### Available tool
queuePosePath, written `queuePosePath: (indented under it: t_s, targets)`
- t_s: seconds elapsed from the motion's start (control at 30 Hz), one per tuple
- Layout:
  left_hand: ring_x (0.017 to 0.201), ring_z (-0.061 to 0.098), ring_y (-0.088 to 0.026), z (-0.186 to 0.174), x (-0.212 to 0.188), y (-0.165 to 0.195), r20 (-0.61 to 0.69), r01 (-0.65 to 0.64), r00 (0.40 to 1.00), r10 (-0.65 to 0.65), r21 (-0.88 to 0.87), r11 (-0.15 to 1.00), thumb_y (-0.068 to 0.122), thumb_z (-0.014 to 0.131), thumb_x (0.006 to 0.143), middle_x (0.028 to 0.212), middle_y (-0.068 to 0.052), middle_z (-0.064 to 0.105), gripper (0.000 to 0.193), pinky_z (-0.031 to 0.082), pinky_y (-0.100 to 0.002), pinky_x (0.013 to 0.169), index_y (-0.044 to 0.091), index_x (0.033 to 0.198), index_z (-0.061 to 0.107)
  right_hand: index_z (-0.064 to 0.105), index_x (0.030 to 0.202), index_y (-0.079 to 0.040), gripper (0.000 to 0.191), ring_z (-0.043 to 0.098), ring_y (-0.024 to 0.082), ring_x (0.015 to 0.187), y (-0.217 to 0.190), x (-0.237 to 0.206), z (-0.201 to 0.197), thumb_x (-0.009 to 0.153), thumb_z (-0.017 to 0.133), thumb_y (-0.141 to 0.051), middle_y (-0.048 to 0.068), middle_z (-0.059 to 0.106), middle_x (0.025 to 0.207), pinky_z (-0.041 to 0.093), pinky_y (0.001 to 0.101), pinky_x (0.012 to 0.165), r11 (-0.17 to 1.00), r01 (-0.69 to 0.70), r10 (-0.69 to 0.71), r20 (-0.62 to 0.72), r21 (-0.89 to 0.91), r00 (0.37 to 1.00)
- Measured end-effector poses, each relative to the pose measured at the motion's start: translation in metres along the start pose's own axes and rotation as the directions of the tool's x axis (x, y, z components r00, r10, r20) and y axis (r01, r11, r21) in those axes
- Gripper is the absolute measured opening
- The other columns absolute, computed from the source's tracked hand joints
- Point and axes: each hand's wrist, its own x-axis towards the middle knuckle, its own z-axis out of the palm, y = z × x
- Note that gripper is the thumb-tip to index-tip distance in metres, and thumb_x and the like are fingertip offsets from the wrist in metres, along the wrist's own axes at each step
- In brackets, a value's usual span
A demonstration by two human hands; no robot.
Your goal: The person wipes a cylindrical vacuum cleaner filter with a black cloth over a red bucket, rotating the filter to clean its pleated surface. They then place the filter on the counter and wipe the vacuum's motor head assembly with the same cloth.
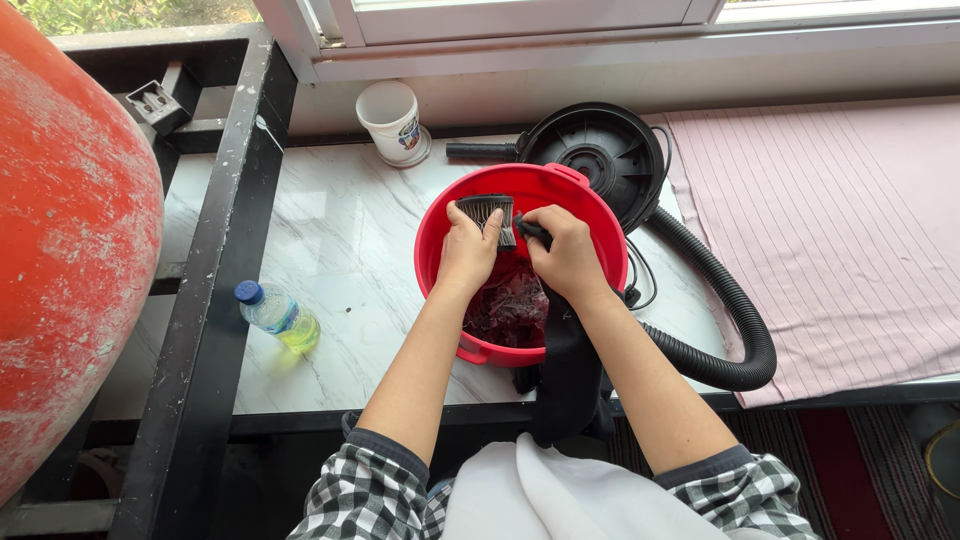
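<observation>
Held over the mouth of a red bucket (440, 215): a small pleated filter (489, 212), dark, with fine grey ribs. Gripped by the left hand (468, 250), fingers curled around its left edge and thumb up along its side. Pressed against the filter's right edge by the right hand (565, 250): a dark cloth (570, 370), bunched in a closed fist, with the rest hanging down past the wrist over the bucket's near rim. Both hands clenched on what they hold, touching or nearly touching each other above the bucket.

Below the hands, inside the bucket: dark reddish clumped debris (512, 305), not clear enough to tell apart. Just beyond the right hand, behind the bucket's far rim: a round black vacuum motor head (600, 150) lying on the white marble slab (340, 240), with a short black handle (480, 150) sticking out to its left. To the right of the right forearm: a ribbed black hose (735, 310) curving round toward the near edge.

Beyond the left hand, near the window sill: a white paper cup (392, 120). Well to the left of the left forearm: a plastic bottle (278, 315) with a blue cap and yellow-green liquid, lying on its side. Farther left: a black metal frame (215, 300) and a large worn orange-red rounded body (70, 240). Far to the right of the right hand: a pink striped mat (840, 230). Nearest the camera: checked sleeves (365, 495) and a white garment (540, 495).
</observation>
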Motion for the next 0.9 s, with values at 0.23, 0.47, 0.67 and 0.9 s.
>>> queuePosePath:
  t_s: [0.23,0.47,0.67,0.9]
  targets:
    - [0.112,0.069,-0.040,0.003,0.005,-0.007,0.016,-0.066,0.997,0.069,-0.140,0.988,0.053,0.050,0.100,0.119,-0.030,0.068,0.089,0.055,-0.043,0.092,-0.008,0.152,0.012,0.074,0.101,-0.002,0.023,0.070,0.032,0.095,-0.007,0.002,-0.002,0.080,0.069,0.003,0.013,0.073,0.100,0.054,0.0393,0.080,0.953,-0.229,0.243,0.045,-0.196,0.969]
    - [0.110,0.070,-0.039,0.006,0.004,-0.006,0.066,-0.055,0.996,0.064,-0.138,0.989,0.053,0.049,0.100,0.117,-0.029,0.069,0.086,0.055,-0.043,0.090,-0.006,0.152,0.014,0.074,0.107,0.000,0.028,0.069,0.027,0.102,-0.002,-0.001,0.000,0.080,0.071,0.005,0.010,0.066,0.110,0.055,0.0359,0.088,0.999,0.009,-0.011,0.024,0.053,1.000]
    - [0.108,0.068,-0.043,0.005,0.000,-0.006,0.001,-0.167,0.986,0.167,-0.019,0.986,0.048,0.056,0.100,0.117,-0.031,0.067,0.085,0.053,-0.046,0.090,-0.009,0.151,0.018,0.073,0.113,0.000,0.029,0.064,0.028,0.109,0.001,-0.003,-0.001,0.083,0.073,0.001,0.010,0.057,0.119,0.053,0.0371,0.091,0.999,-0.041,0.047,0.203,-0.033,0.978]
    - [0.120,0.060,-0.046,0.011,0.000,-0.010,-0.022,-0.256,0.966,0.256,-0.012,0.967,0.045,0.058,0.099,0.131,-0.032,0.061,0.086,0.048,-0.049,0.099,-0.011,0.152,0.018,0.072,0.113,-0.001,0.029,0.062,0.028,0.111,0.005,0.000,0.000,0.085,0.065,0.004,0.009,0.054,0.119,0.051,0.0392,0.094,0.982,-0.168,0.186,0.289,-0.085,0.939]
